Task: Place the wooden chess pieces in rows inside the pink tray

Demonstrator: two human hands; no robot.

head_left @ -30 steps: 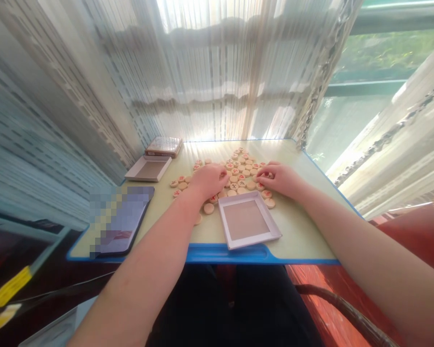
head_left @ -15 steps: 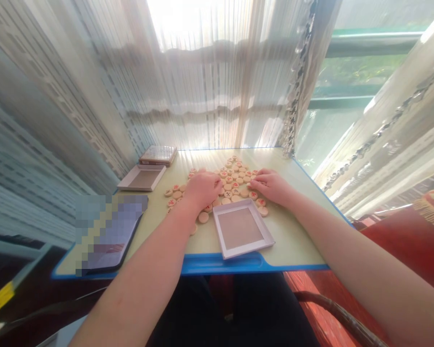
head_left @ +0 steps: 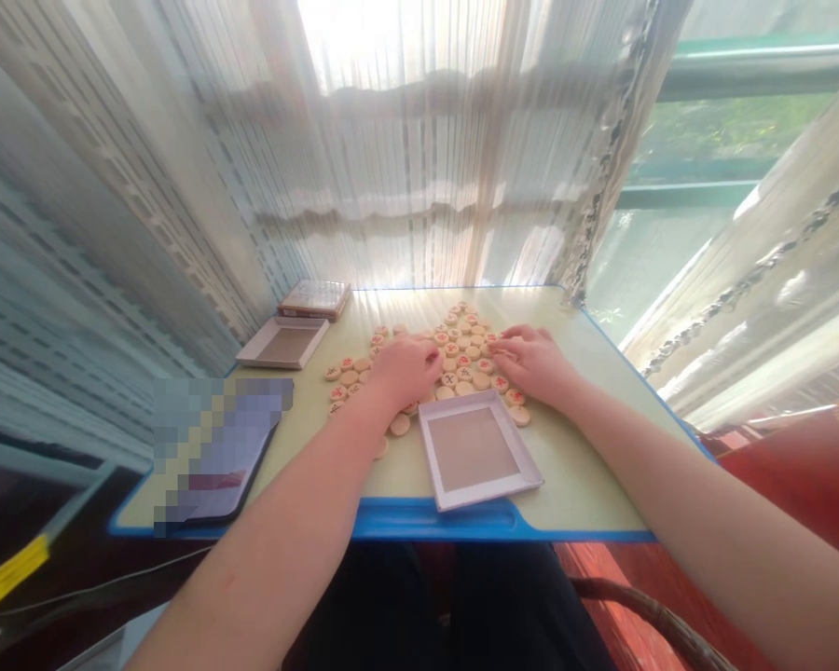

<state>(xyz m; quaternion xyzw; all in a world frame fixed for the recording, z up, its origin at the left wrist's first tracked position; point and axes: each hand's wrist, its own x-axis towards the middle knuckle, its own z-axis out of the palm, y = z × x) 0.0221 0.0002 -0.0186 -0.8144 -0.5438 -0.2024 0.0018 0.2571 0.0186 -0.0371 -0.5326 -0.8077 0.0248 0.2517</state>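
Round wooden Chinese chess pieces (head_left: 463,362) lie spread over the table, several showing red or black characters and others blank side up. Among them, at the left of the main cluster, is my left hand (head_left: 406,368); its fingers are curled downward, and what they hold, if anything, is hidden. At the cluster's right edge rests my right hand (head_left: 535,359), fingers stretched out and slightly apart, the tips touching or just over pieces there. In front of both hands, a shallow white box tray (head_left: 524,480) with a brown-grey bottom sits near the table's front edge.
Another shallow white tray (head_left: 252,357) stands at the back left, beside a flat box (head_left: 314,298). A phone or tablet (head_left: 230,480), partly blurred out, lies at the left. The pale table (head_left: 587,475) has a blue rim. Sheer curtains (head_left: 405,186) hang behind it.
The camera view has shifted slightly, so everything sits a little further right. My right hand's fingers have moved slightly back over the pieces at the right edge. My left hand stays among the pieces.
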